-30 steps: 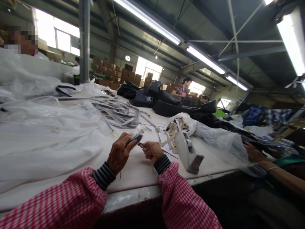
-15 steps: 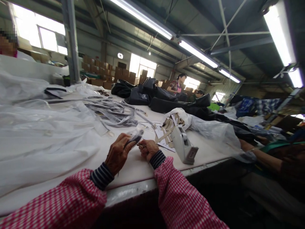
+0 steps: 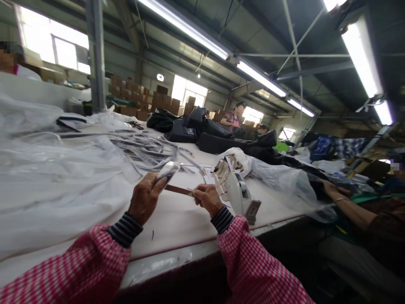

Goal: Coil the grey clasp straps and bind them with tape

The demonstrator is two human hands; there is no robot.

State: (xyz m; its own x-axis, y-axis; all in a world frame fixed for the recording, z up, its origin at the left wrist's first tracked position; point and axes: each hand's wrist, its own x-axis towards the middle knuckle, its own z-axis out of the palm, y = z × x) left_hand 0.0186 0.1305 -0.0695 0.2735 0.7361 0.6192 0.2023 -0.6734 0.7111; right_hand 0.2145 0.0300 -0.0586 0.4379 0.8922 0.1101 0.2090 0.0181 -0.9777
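My left hand (image 3: 145, 196) is closed round a dark strap in a clear plastic sleeve (image 3: 167, 169), which sticks up past the fingers. A narrow brown strip (image 3: 178, 190) stretches from there across to my right hand (image 3: 207, 198), whose thumb and fingers pinch its other end. Whether the strip and the sleeved strap are one piece, I cannot tell. Just right of my right hand stands a grey tape dispenser (image 3: 236, 192). Behind it lies a clear plastic bag (image 3: 275, 173) with beige and white card pieces (image 3: 225, 169) spilling from its mouth.
Sleeved dark straps (image 3: 148, 147) lie tangled farther back. White plastic sheeting (image 3: 63, 190) spreads over the left side. Black bags or covers (image 3: 221, 139) are heaped behind. A co-worker's arm (image 3: 351, 204) reaches in from the right. The table edge (image 3: 177, 258) runs in front of me.
My hands have moved apart, the left one leftward and the right one rightward. The brown strip now shows stretched between them. The view has shifted slightly.
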